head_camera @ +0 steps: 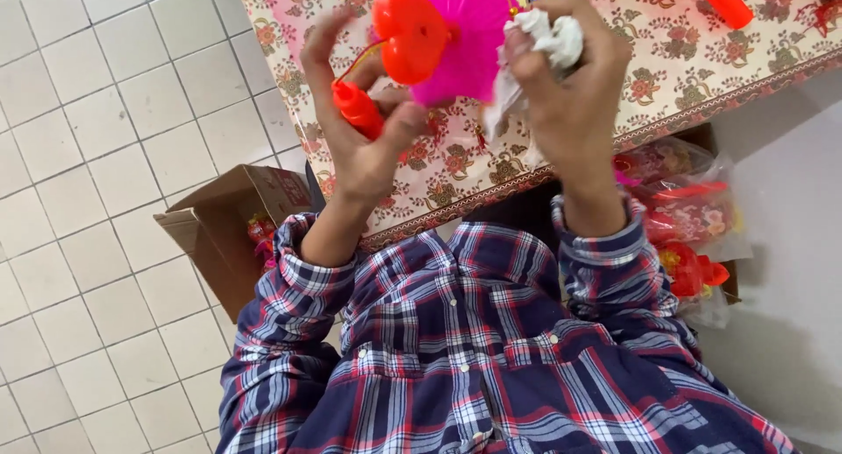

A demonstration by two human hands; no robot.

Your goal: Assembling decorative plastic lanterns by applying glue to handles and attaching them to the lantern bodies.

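My left hand (364,125) is raised over the table edge and grips a bright pink lantern (465,42) with an orange-red round cap (410,35) and an orange-red handle piece (357,107). My right hand (570,85) is closed around a crumpled white cloth or tissue (553,33) and presses it against the lantern's right side. Both arms wear a plaid shirt in blue, red and white.
A table with a floral cloth (684,59) lies ahead, with an orange-red part (724,2) on it. An open cardboard box (232,230) stands on the tiled floor at left. Bagged red and pink lanterns (684,217) sit in a box at right.
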